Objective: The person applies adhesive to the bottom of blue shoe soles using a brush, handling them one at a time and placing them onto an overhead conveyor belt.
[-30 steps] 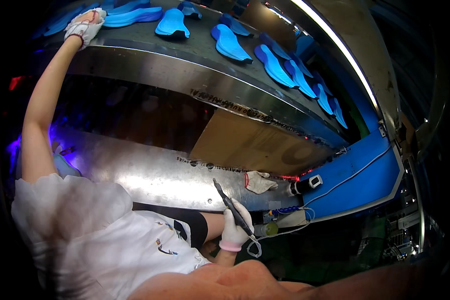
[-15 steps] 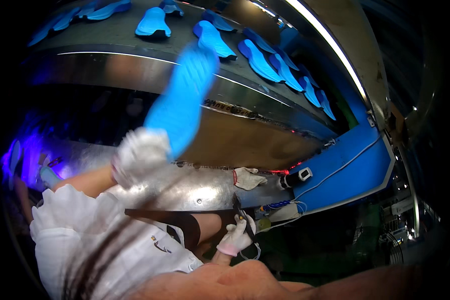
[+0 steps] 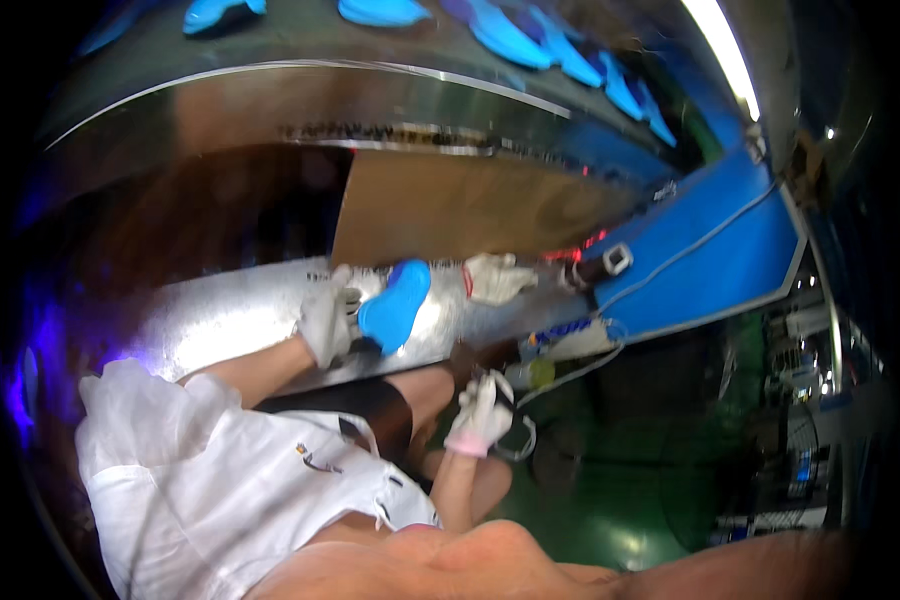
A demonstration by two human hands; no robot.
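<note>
My left hand (image 3: 328, 322), in a white knit glove, is at the left edge of a blue shoe insole (image 3: 394, 306), with its fingers closed against that edge. The insole is just above or on a shiny metal ledge (image 3: 220, 312); blur hides whether they touch. Darker blue shows at the insole's upper end. In a pink-cuffed white glove, my right hand (image 3: 483, 412) is closed around a slim dark tool (image 3: 505, 388) with a pale cable, lower down beside my knee. The tool's exact kind is too blurred to make out.
A loose white glove (image 3: 497, 279) lies on the ledge, right of the insole. Beyond rises a brown panel (image 3: 450, 205). More blue insoles (image 3: 510, 35) lie on the dark conveyor belt (image 3: 300, 38). To the right are a blue panel (image 3: 705, 250) and a black-and-white cylindrical device (image 3: 600, 268).
My left hand has brought the insole down from near the belt to the metal ledge. My right hand stays low with the tool. The view has shifted, and the belt appears higher.
</note>
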